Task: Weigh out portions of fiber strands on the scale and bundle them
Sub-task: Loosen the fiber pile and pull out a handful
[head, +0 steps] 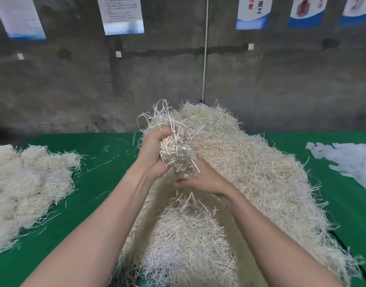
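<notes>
Head view takes in a grey concrete wall (pixel 53 83) behind a bench (pixel 107 183) covered in green cloth. A big heap of pale fiber strands (pixel 250 172) fills the middle of the bench, running from its far edge down to its near edge and spreading toward the right side. A second, lower pile of strands (pixel 26 183) lies along the left edge, well apart from the heap, with green cloth between them. Near the right edge sits a scatter of white paper slips (pixel 350 162), just beside the fringe of the heap. Printed posters (pixel 121 14) hang along the top of the wall, their text too blurred to read.

Both bare forearms reach out over the near part of the heap. Above its middle the hands hold up a clump of strands (pixel 176 150), with looped ends sticking out at its top. The left hand (pixel 151 156) wraps the clump's left side, fingers curled round it. The right hand (pixel 203 179) is lower, its fingers closed on the clump's bottom end. Short strands hang loose just under the right hand.

A thin white cord (pixel 205 59) runs down the wall to the far edge of the bench. A few stray strands (pixel 99 165) lie on the cloth between the two piles.
</notes>
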Demonstrator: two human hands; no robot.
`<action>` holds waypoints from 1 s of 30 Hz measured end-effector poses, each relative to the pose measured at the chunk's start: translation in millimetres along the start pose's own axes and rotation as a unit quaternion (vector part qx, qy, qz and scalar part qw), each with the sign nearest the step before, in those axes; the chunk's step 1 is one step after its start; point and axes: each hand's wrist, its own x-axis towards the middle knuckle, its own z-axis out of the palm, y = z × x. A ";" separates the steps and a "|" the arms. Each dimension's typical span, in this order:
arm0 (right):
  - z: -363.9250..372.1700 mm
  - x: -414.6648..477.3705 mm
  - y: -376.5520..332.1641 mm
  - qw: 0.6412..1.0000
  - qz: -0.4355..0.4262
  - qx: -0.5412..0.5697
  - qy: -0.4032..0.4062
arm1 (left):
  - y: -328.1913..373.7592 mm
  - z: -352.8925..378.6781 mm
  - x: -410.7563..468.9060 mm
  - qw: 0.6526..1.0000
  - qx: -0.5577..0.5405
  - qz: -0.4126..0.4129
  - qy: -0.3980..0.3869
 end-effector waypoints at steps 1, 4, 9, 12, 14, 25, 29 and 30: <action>10.8 2.4 6.7 0.999 0.023 -0.020 -0.034 | 3.5 3.3 -1.5 1.000 -0.001 0.002 -0.017; 25.2 3.4 31.5 0.994 0.101 -0.037 -0.008 | 5.0 -10.3 4.2 0.946 0.321 -0.017 -0.049; 4.8 15.0 28.5 0.990 0.076 0.043 0.108 | -55.9 -30.5 4.4 0.676 0.690 -0.204 -0.160; 8.8 13.8 52.4 0.990 0.103 -0.004 0.098 | -75.2 -44.8 8.7 0.575 0.807 -0.112 -0.075; 15.3 0.6 79.5 0.985 0.129 -0.053 0.103 | -72.4 -57.6 14.1 0.630 0.775 -0.026 0.028; -20.4 -26.0 78.6 0.985 0.157 -0.025 0.061 | -35.3 -77.0 21.0 0.892 0.339 0.015 0.297; -53.9 -14.6 -4.6 0.999 0.024 0.018 0.045 | -21.8 -79.7 12.4 0.886 0.368 0.020 0.282; -49.4 -11.0 -24.3 0.995 -0.022 0.080 0.063 | -20.0 -77.4 8.0 0.883 0.381 0.014 0.273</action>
